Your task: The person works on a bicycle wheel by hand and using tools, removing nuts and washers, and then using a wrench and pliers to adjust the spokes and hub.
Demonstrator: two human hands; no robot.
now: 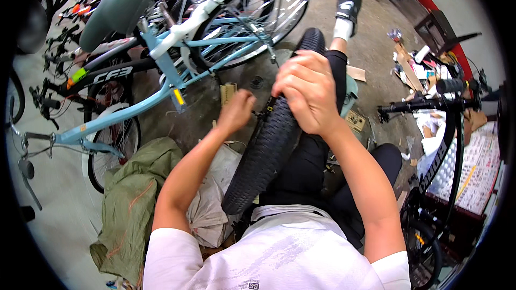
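A bicycle wheel with a black knobby tire (269,147) stands on edge between my legs, tilted, its tread toward me. My right hand (309,91) is wrapped over the tread at the upper part of the tire, fingers closed round it. On the wheel's left side, close to the hub, is my left hand (236,113). Its fingers are curled together and slightly blurred; whatever they may hold is hidden. Most of the rim and spokes are turned out of sight.
A light blue bicycle (161,70) stands at the left, with more bikes behind it. A green sack (140,198) and a whitish sack (212,182) lie at my left. On the right are a black bicycle frame (443,150), scattered cardboard (408,67) and a small dark stool (438,32).
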